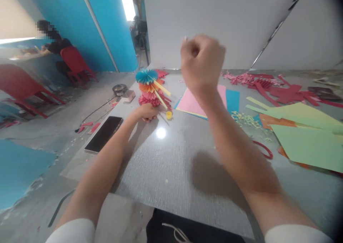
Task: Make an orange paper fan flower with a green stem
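Observation:
A folded-paper decoration (148, 87) stands toward the back left of the table, its pleated tiers blue, orange, pink and red, with yellow strips sticking out on the right. Around its lower end, my left hand (148, 112) is closed; the fingertips are partly hidden. My right hand (205, 59) is raised above the table in a loose fist, slightly blurred. Whether anything small is inside that fist cannot be made out. Below and behind my right forearm lie stacked pink and blue paper sheets (184, 102). A small yellow cap (169, 115) sits just right of my left hand.
A phone (104, 134) lies near the table's left edge, with a small pale box (128, 96) beyond it. To the right are green sheets (308, 143), yellow-green scraps (248, 120), red paper pieces (286, 91) and a red scissor handle (264, 149). A person sits far left.

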`<action>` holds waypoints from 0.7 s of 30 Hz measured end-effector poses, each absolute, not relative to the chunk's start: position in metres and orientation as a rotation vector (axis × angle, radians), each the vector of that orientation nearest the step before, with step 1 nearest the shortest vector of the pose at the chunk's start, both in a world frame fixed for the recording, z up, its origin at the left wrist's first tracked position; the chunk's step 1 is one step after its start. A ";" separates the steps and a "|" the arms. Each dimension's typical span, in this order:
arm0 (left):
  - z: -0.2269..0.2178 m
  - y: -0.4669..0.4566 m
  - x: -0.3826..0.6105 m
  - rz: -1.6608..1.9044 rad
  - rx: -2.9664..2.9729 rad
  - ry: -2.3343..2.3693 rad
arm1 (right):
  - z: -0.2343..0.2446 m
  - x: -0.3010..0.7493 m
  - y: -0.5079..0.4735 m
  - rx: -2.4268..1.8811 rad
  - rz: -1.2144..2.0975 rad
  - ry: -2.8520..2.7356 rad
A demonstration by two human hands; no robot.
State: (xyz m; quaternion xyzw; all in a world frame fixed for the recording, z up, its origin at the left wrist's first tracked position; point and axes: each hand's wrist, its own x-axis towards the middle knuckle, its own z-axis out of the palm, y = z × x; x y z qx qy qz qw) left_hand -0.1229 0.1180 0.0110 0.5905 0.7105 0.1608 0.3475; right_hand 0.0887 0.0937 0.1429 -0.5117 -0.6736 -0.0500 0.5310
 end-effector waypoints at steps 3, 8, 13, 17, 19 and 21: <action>0.022 0.110 -0.127 0.257 1.469 1.798 | 0.177 0.109 0.044 -1.116 -0.161 -1.593; 0.036 0.094 -0.116 -0.285 1.672 1.708 | 0.173 0.147 0.008 -1.025 -0.057 -1.680; 0.040 0.064 -0.065 -0.338 1.896 1.512 | 0.112 0.221 0.022 -1.068 -0.056 -1.869; 0.027 0.044 -0.019 -0.291 2.097 1.180 | 0.060 0.290 0.026 -1.415 0.330 -1.834; 0.019 0.043 -0.005 -0.104 2.333 1.152 | 0.040 0.310 0.024 -1.490 0.600 -1.745; 0.011 0.045 0.003 0.074 2.455 1.157 | 0.026 0.315 0.022 -1.519 0.754 -1.706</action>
